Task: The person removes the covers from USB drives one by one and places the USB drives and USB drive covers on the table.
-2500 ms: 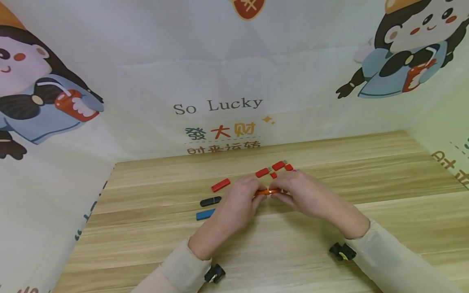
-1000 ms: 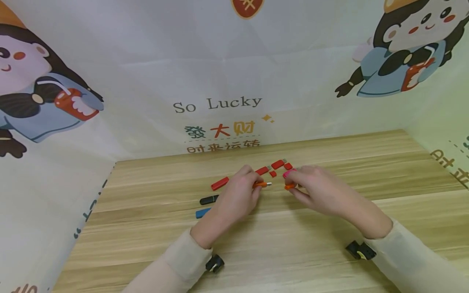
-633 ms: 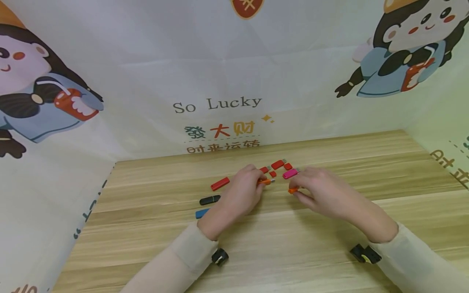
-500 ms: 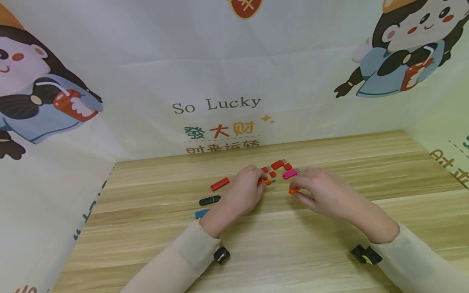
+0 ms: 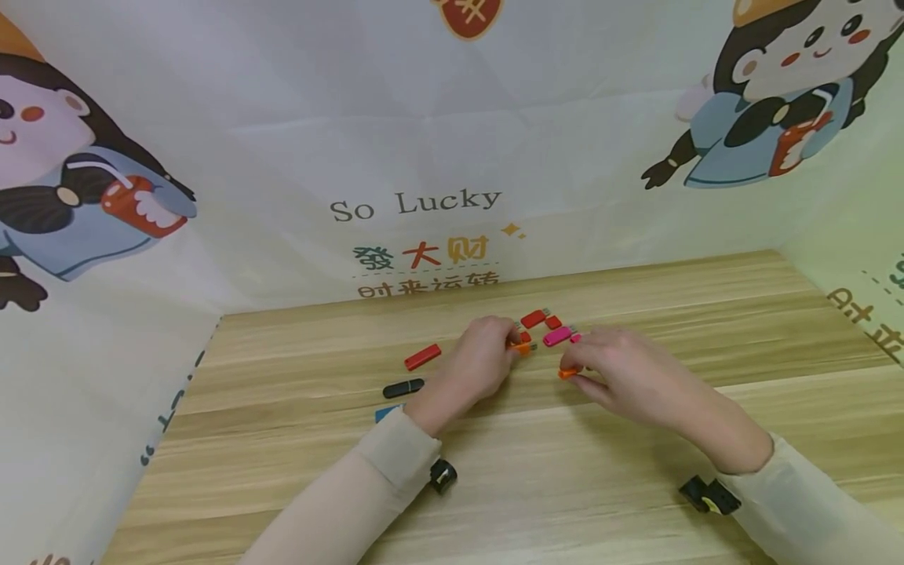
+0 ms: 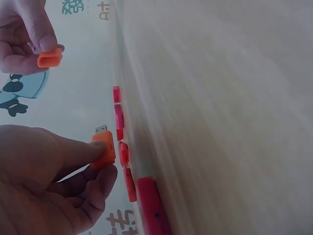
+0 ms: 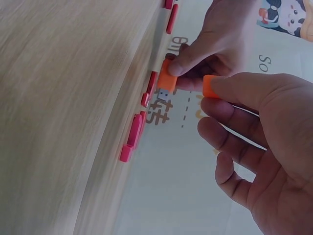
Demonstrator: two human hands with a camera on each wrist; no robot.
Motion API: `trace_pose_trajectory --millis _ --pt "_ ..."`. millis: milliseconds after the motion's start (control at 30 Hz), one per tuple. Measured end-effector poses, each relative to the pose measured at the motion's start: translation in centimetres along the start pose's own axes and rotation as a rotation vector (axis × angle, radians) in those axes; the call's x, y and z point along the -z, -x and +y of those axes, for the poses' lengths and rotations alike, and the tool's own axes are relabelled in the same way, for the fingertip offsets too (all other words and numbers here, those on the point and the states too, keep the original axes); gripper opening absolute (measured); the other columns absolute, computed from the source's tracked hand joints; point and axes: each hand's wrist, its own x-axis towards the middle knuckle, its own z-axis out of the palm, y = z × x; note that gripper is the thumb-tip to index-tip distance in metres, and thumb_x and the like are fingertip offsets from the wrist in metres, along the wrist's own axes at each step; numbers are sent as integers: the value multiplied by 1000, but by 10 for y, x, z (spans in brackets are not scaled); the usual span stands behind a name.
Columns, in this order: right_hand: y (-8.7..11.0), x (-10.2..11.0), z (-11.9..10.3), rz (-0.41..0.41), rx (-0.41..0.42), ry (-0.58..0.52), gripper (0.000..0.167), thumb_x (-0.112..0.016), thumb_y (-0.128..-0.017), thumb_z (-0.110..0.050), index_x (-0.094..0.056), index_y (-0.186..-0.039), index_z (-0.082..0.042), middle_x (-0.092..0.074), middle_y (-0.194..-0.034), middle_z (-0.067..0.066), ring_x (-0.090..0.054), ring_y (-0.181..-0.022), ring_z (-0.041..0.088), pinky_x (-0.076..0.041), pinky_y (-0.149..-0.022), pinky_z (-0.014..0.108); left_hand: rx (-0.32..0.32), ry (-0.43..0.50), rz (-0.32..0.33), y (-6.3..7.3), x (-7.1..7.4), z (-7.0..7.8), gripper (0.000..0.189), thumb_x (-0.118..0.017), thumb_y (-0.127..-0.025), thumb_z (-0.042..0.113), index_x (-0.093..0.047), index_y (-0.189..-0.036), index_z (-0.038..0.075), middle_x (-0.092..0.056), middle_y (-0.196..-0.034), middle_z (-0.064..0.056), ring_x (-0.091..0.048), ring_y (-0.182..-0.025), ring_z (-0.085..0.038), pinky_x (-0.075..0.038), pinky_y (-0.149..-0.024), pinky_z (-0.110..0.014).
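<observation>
My left hand (image 5: 482, 357) pinches an orange USB stick (image 6: 103, 149) between thumb and fingers, its bare metal plug pointing toward the right. Between the thumb and fingertips of my right hand (image 5: 625, 369) is the orange cap (image 7: 210, 86), its hollow end visible in the left wrist view. Stick and cap are apart, both held just above the table. Right beyond the hands lie a pink USB stick (image 5: 558, 336) with its plug bare and a pink cap (image 5: 575, 338), partly behind the right fingers. An uncapped red USB stick (image 5: 534, 318) lies with a red cap (image 5: 554, 322) beside it.
Left of the left hand, a red USB stick (image 5: 423, 357), a black one (image 5: 403, 388) and a blue one (image 5: 387, 413) lie on the wooden table (image 5: 282, 455). The left arm partly covers the blue one. A printed white cloth (image 5: 297, 157) stands behind the table.
The orange cap has come off the orange stick and the hands have parted. Lately the left hand has shifted slightly right with the stick; the right hand has barely moved.
</observation>
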Motion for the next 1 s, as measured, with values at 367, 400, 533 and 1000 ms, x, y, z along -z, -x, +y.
trace_pose_trajectory --millis 367,400,533,1000 --pt "3 1 -1 -24 -24 -13 18 -87 -87 -4 -76 -97 -15 -73 -93 -7 -70 -83 13 -60 -76 40 55 22 -24 -9 -10 0 6 -73 -102 12 -71 -98 9 -70 -94 0 -61 -86 -15 -53 -80 -29" --pt "3 1 -1 -24 -25 -14 18 -87 -87 -4 -76 -97 -15 -73 -93 -7 -69 -83 13 -60 -76 40 57 20 -23 -10 -10 0 7 -73 -102 13 -71 -97 9 -70 -94 0 -61 -86 -15 -53 -79 -29" --pt "3 1 -1 -28 -31 -8 18 -87 -87 -4 -76 -97 -14 -73 -92 -6 -69 -83 13 -60 -76 39 76 13 -31 -12 -11 1 10 -74 -102 17 -69 -95 11 -68 -91 1 -61 -83 -15 -52 -76 -29" --pt "4 2 -1 -26 -35 -17 20 -88 -86 -3 -76 -97 -15 -73 -92 -6 -68 -82 11 -59 -74 37 115 11 -68 -17 -10 4 10 -71 -104 15 -72 -96 10 -68 -93 0 -60 -84 -15 -52 -77 -29"
